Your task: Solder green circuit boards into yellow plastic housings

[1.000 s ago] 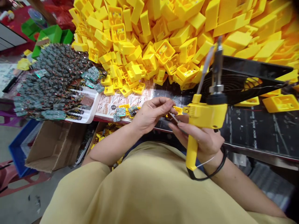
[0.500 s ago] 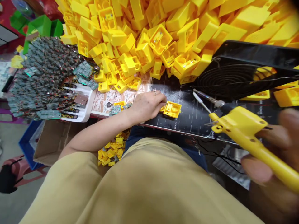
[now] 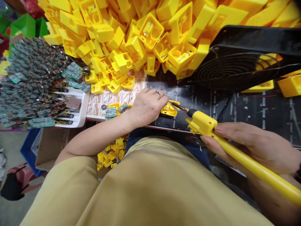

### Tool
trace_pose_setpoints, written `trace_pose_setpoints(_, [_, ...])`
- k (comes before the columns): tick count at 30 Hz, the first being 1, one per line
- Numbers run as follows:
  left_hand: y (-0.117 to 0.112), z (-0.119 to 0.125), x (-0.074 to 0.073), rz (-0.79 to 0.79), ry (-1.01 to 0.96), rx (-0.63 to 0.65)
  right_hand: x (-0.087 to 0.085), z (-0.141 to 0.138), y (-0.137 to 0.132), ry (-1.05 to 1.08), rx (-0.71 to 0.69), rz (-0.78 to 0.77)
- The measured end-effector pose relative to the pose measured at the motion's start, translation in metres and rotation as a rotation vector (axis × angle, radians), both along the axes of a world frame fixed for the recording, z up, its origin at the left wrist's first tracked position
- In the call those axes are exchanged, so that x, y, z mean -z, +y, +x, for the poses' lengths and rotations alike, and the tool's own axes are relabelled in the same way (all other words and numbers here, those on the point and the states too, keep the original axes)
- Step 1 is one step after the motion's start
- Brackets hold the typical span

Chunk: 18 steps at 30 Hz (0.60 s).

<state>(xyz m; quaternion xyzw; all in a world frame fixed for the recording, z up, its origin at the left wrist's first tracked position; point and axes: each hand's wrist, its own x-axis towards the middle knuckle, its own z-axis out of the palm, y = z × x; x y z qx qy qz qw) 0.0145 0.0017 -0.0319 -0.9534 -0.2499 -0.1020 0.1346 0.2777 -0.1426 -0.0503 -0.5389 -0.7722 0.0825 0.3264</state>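
Observation:
My right hand [image 3: 254,144] grips a yellow soldering gun [image 3: 204,123] that has a dark barrel and a thin metal feed tube. Its tip reaches into a small open yellow plastic case [image 3: 169,110] lying on the black mat. Over the case's left edge curls my left hand [image 3: 149,103], fingers pinched together and a ring on one finger; the fingertips are hidden. Just left of that hand, small green circuit boards [image 3: 111,112] lie beside another yellow case.
A large heap of yellow cases [image 3: 136,48] fills the back. Wired circuit boards pile up at left over a white tray [image 3: 81,116]. A black fan [image 3: 235,69] stands at back right. Below the bench's left side are a cardboard box [image 3: 50,146] and more yellow cases [image 3: 114,152].
My right hand has brought the soldering gun left, from the right side to the case. The left hand stays at the case's left edge. The view has shifted slightly.

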Motion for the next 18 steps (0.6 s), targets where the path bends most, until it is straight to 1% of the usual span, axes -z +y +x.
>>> trace_pose_setpoints(2, [0.0,0.001,-0.001,0.013,0.007,0.006,-0.005,-0.003,0.003,-0.029,-0.052,0.03])
trace_pose_setpoints(4, [0.0,0.002,-0.001,0.019,0.004,0.012,-0.008,-0.003,0.004,-0.051,-0.079,0.025])
trace_pose_setpoints(6, [-0.001,0.003,0.0,0.024,-0.001,0.016,-0.008,0.001,0.0,-0.066,-0.057,-0.013])
trace_pose_setpoints(9, [-0.001,0.003,0.0,0.038,-0.009,0.023,-0.004,0.011,-0.014,-0.073,0.011,-0.074])
trace_pose_setpoints(13, [-0.001,0.003,0.0,0.042,-0.003,0.037,0.0,0.02,-0.027,-0.053,0.023,-0.077])
trace_pose_setpoints(15, [0.0,0.002,0.0,0.048,-0.022,0.047,-0.002,0.016,-0.024,-0.045,0.011,-0.067])
trace_pose_setpoints(18, [0.0,0.002,0.0,0.077,-0.058,0.063,-0.011,0.004,-0.007,-0.049,-0.041,-0.029])
